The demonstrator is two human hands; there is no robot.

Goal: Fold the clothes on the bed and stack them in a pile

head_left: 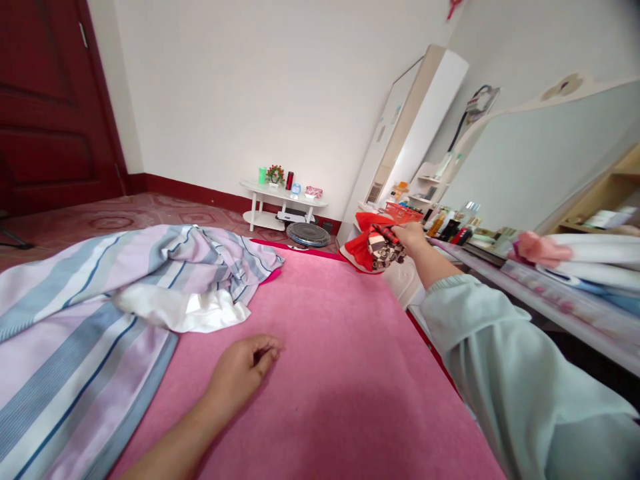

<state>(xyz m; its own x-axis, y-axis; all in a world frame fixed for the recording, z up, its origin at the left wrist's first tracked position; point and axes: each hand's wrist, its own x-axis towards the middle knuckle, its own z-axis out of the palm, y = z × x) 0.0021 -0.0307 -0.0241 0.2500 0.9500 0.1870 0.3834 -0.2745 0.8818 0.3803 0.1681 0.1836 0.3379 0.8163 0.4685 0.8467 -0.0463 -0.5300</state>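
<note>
My right hand (410, 238) reaches out over the far right edge of the pink bed cover (320, 387). Its fingers are closed on a bunched red cloth (359, 250), which has a dark and beige patterned part; its exact kind is unclear. Close above the pink cover, my left hand (247, 367) is loosely curled, thumb near the fingertips, and no object shows in it. To its left lies a crumpled striped blanket (115, 293) in grey, lilac and white. A white cloth (200, 310) rests on the blanket's near fold.
Along the right runs a dressing table with bottles (445, 223), a red basket (403, 212) and a large mirror (565, 153). Folded cloths (595, 253) lie nearer. Beyond the bed stand a low white table (260, 188), a round dark object (309, 233) and a tall white cabinet (400, 127).
</note>
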